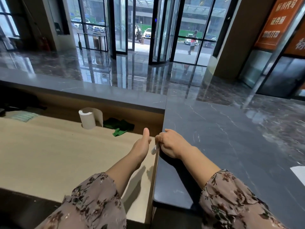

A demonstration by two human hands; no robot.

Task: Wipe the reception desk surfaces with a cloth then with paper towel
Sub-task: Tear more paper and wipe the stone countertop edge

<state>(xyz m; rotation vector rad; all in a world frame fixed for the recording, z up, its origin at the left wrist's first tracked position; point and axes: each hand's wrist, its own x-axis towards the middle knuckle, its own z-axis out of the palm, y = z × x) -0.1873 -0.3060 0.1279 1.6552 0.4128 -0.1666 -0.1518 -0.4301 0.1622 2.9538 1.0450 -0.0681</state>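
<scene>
The dark bench (222,146) spreads wide and bare to the right, its left edge standing a step above the pale bench (57,154), which runs open to the left under a raised ledge. A white patch (299,174) on the dark top is cut off by the frame. A paper roll (88,119) stands upright at the back of the pale bench, with a crumpled green cloth (119,127) just beside it in the shaded corner. The right hand (171,144) rests on the dark bench's edge, fingers curled round a small white towel wad (154,149) that hangs blurred below the edge. The left hand (142,144) hovers just beside it, thumb up, fingers seemingly curled; whether they hold anything I cannot tell.
</scene>
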